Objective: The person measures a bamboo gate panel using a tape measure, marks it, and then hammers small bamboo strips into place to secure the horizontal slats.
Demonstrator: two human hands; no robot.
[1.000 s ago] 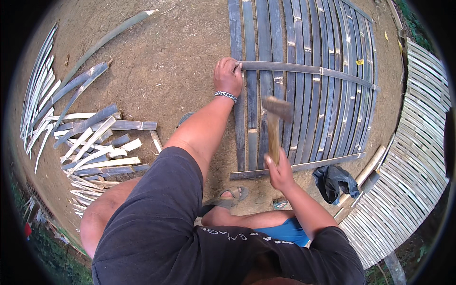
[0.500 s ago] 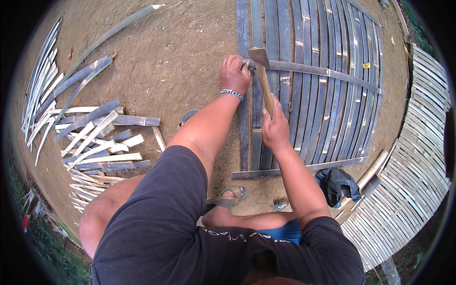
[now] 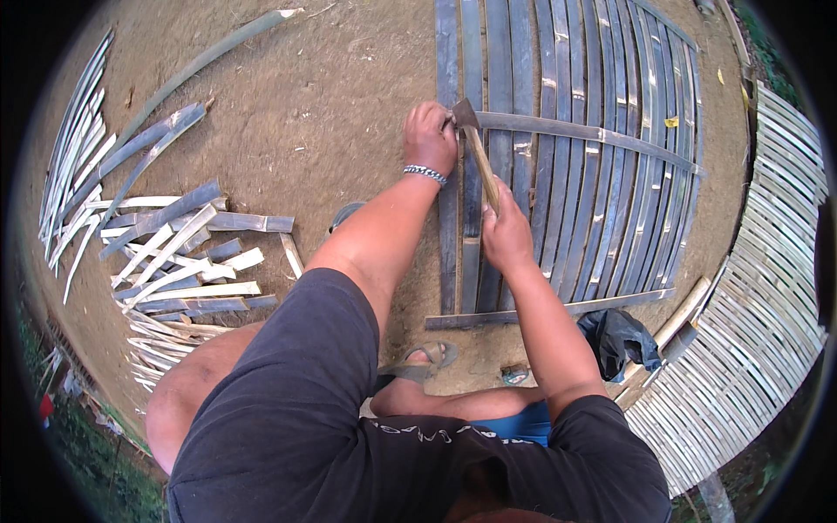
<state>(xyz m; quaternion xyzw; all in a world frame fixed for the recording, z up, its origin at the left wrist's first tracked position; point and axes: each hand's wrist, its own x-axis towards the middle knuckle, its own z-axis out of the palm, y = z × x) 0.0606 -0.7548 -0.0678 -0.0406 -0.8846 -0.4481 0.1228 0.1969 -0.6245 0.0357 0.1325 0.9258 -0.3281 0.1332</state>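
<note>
My right hand (image 3: 508,231) grips the wooden handle of a hammer (image 3: 481,166) with a dark, rusty metal head. That head is down at the left end of a bamboo cross strip (image 3: 558,127), right beside the fingertips of my left hand (image 3: 430,139). My left fingers are pinched together there; whatever they hold is too small and covered to make out. The cross strip lies over several dark split-bamboo slats (image 3: 500,78), set side by side as a panel on the ground. Another bamboo strip (image 3: 558,309) runs across their near ends.
Cut bamboo pieces (image 3: 192,261) lie piled at the left, with long thin strips (image 3: 74,157) beyond them. A black plastic bag (image 3: 617,340) sits by the panel's near right corner. Farther right stretches a pale slatted bamboo panel (image 3: 741,322). My sandalled foot (image 3: 427,357) is near the panel.
The hammer head has moved slightly left and down, closer to my left fingertips at the cross strip's end. My left hand has stayed in nearly the same place.
</note>
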